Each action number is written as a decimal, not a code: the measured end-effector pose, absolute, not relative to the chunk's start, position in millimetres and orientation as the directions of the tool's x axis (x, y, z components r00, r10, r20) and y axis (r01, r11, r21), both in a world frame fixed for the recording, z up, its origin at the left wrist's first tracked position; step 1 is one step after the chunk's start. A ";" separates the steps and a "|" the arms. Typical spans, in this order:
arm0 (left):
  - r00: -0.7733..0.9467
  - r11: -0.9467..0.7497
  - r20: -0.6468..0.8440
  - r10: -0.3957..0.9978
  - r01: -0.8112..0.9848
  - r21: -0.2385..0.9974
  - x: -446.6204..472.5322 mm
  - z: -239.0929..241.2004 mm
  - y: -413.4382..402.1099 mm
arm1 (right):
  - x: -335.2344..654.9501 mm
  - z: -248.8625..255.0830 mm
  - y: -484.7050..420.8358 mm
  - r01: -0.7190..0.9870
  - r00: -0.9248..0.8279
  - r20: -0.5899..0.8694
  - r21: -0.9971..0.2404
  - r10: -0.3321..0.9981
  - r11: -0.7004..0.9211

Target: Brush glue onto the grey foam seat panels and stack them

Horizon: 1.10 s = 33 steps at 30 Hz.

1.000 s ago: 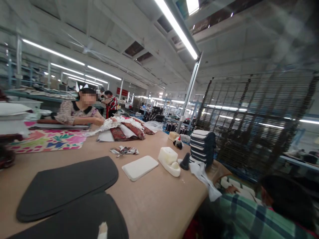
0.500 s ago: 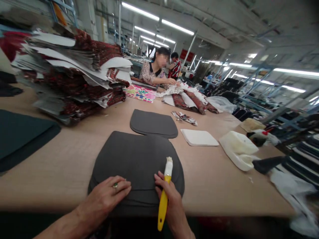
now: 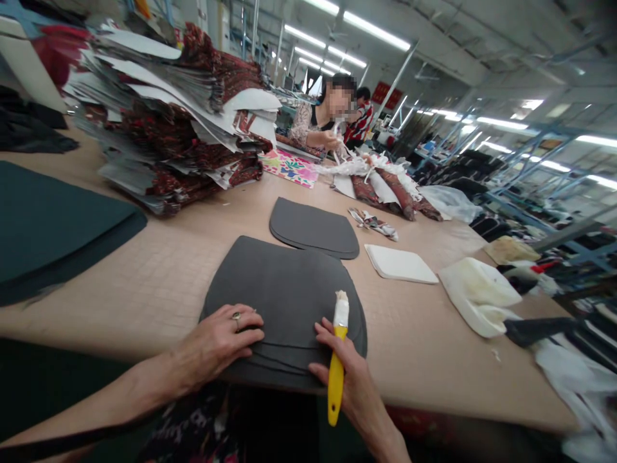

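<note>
A stack of dark grey rounded sheets (image 3: 284,292) lies at the table's near edge, with several layers fanned slightly along the front. My left hand (image 3: 231,337) rests on its left side, fingers laid over the top sheet and nothing held. On the right side of the stack my right hand (image 3: 351,370) touches the sheets with its fingertips while holding a paintbrush (image 3: 336,379). The brush has a yellow handle and white-coated bristles pointing away from me. Just beyond, a smaller pile of similar grey pieces (image 3: 313,226) sits flat.
A tall pile of patterned fabric and white sheets (image 3: 187,128) stands back left, with dark green sheets (image 3: 53,225) nearer. Right of the stack lie a white pad (image 3: 401,263) and a cut-open white plastic container (image 3: 477,292). Across the table a co-worker (image 3: 332,109) handles white strips.
My view has turned left, so the scene sits farther right. Both hands stay on the stack, the brush still in my right. The co-worker's hand has risen with white strips.
</note>
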<state>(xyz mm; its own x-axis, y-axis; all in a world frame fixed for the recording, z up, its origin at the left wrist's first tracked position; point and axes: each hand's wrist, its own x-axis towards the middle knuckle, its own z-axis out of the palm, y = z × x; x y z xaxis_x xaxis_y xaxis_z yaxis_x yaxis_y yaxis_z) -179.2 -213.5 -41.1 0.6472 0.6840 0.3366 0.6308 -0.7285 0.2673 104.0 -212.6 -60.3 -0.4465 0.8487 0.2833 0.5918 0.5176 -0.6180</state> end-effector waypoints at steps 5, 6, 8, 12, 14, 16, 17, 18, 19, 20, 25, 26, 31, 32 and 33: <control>0.724 -0.810 0.386 0.572 0.572 0.129 -184.2 -36.0 -209.0 | 108.4 -63.2 -210.8 0.607 -0.523 0.317 -0.513 0.791 0.607; 0.736 -0.824 0.402 0.544 0.558 0.095 -184.9 -33.0 -208.8 | 108.8 -63.0 -210.3 0.606 -0.538 0.327 -0.491 0.777 0.626; 0.764 -0.849 0.420 0.491 0.527 0.034 -186.1 -26.6 -208.7 | 109.0 -61.9 -210.0 0.606 -0.564 0.331 -0.456 0.757 0.651; 0.796 -0.876 0.430 0.426 0.481 -0.022 -187.9 -19.5 -209.3 | 108.7 -60.2 -212.7 0.612 -0.591 0.334 -0.407 0.734 0.678; 0.801 -0.887 0.435 0.410 0.461 -0.012 -188.3 -20.8 -210.5 | 108.1 -60.8 -215.2 0.607 -0.598 0.361 -0.379 0.716 0.698; 0.806 -0.898 0.434 0.402 0.441 0.012 -188.3 -23.4 -212.1 | 106.4 -62.5 -218.0 0.605 -0.597 0.397 -0.347 0.697 0.716; 0.806 -0.900 0.434 0.402 0.435 0.025 -188.2 -24.5 -212.8 | 105.1 -63.9 -219.3 0.603 -0.599 0.417 -0.327 0.684 0.728; 0.806 -0.900 0.432 0.405 0.434 0.033 -188.2 -25.0 -213.3 | 103.5 -65.6 -220.5 0.600 -0.603 0.437 -0.303 0.668 0.740; 0.805 -0.898 0.429 0.410 0.439 0.035 -188.4 -24.8 -213.4 | 101.7 -67.6 -221.5 0.600 -0.603 0.456 -0.281 0.654 0.749; 0.804 -0.894 0.427 0.415 0.446 0.029 -188.6 -24.1 -213.0 | 99.9 -69.8 -222.2 0.600 -0.605 0.472 -0.259 0.642 0.757; 0.811 -0.891 0.433 0.394 0.453 -0.038 -191.0 -17.7 -207.4 | 96.4 -77.5 -222.7 0.561 -0.652 0.524 -0.154 0.549 0.813; 0.813 -0.893 0.432 0.389 0.449 -0.041 -190.8 -17.4 -207.6 | 97.0 -77.3 -223.4 0.550 -0.658 0.532 -0.145 0.534 0.822; 0.786 -0.868 0.402 0.470 0.495 0.047 -182.7 -24.6 -227.1 | 100.6 -75.9 -235.5 0.535 -0.584 0.600 -0.222 0.547 0.815; 0.774 -0.857 0.398 0.492 0.511 0.063 -179.7 -26.6 -232.5 | 100.6 -77.6 -238.6 0.540 -0.555 0.622 -0.236 0.552 0.808; 0.763 -0.848 0.399 0.508 0.523 0.079 -176.6 -27.8 -236.9 | 100.3 -80.0 -241.0 0.554 -0.520 0.634 -0.260 0.572 0.791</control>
